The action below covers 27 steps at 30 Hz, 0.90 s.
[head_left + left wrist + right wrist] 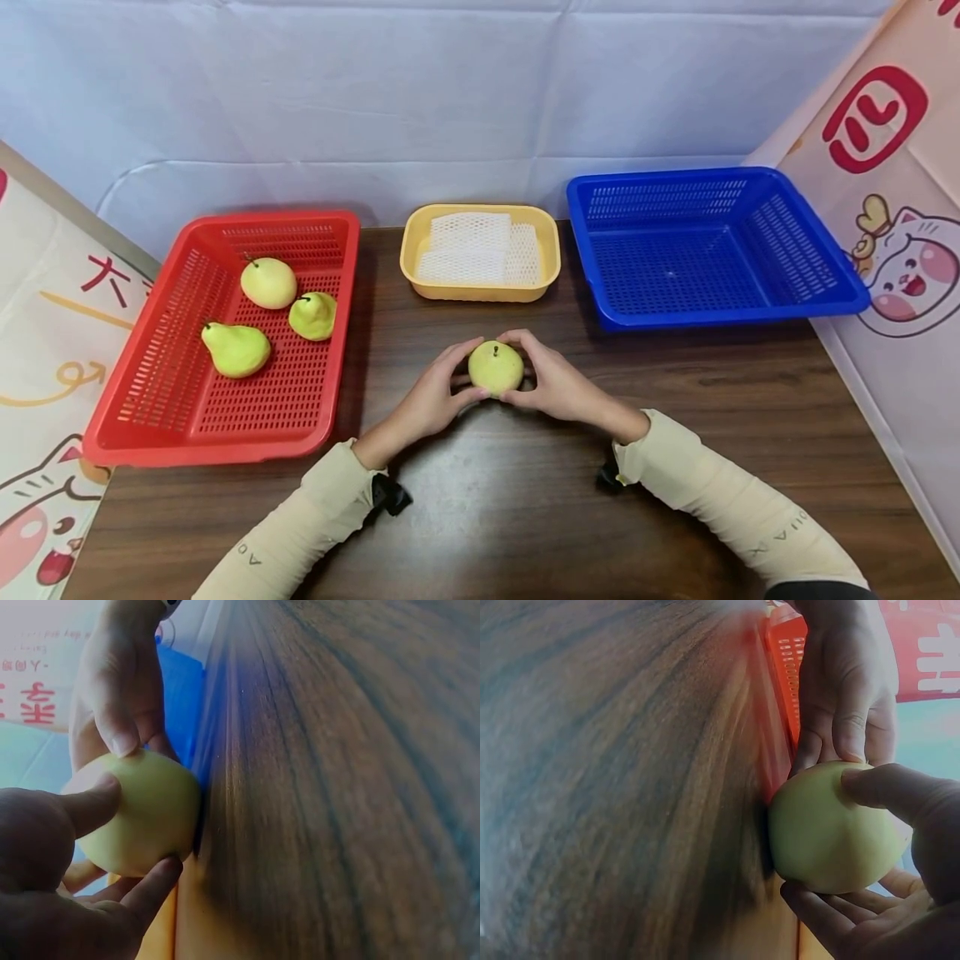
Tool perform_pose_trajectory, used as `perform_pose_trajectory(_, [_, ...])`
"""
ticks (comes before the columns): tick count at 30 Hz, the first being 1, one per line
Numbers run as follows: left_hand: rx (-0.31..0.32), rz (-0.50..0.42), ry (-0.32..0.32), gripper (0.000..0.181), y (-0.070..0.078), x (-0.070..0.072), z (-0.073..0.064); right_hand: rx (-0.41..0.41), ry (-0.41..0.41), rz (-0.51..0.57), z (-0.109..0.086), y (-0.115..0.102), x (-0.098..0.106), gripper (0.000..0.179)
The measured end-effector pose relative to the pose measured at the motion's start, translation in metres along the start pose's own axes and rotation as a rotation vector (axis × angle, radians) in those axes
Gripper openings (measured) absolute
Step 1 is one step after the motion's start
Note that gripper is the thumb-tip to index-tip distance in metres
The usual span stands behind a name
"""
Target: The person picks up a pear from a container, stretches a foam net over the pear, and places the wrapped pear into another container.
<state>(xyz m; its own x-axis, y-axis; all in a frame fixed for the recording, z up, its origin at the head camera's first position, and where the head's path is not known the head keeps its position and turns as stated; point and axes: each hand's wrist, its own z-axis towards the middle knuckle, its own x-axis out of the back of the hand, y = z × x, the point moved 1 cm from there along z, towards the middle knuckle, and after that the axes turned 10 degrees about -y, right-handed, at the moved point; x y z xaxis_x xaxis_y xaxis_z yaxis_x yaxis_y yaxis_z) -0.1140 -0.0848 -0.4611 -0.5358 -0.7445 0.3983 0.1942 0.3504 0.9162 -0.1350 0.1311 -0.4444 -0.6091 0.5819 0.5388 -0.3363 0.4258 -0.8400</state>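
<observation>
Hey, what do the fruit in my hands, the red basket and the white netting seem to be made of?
Fruit: perhaps real, or a moulded imitation; smooth satin skin and a dark stem don't settle it.
Red basket: probably moulded plastic, slightly glossy, from its slotted walls and shiny rim.
White netting: likely plastic foam, matte, from its open mesh.

Seen from the head, the fruit partly hides fingers of the left hand and right hand, and whether it touches the table is unclear. The left sleeve is cut off at seven o'clock, the right sleeve at five. Toward twelve, white nets overlap in the tray (how many, I cannot tell). In the left wrist view, the right hand, at eleven o'clock, hides some of the blurred blue basket.
</observation>
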Motion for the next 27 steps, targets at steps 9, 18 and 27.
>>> perform_pose_trajectory(9, [-0.078,-0.038,0.028,0.063,-0.002,0.005,-0.001,0.011,0.004,-0.051,-0.001,0.0,0.0,0.072])
perform_pose_trajectory(18, [-0.034,-0.18,0.339,0.037,0.0,0.018,0.005,0.045,-0.028,-0.138,-0.004,-0.009,0.008,0.076])
perform_pose_trajectory(27, [0.184,-0.36,0.543,0.038,0.01,0.037,0.022,0.064,0.028,-0.057,-0.003,-0.029,0.031,0.064])
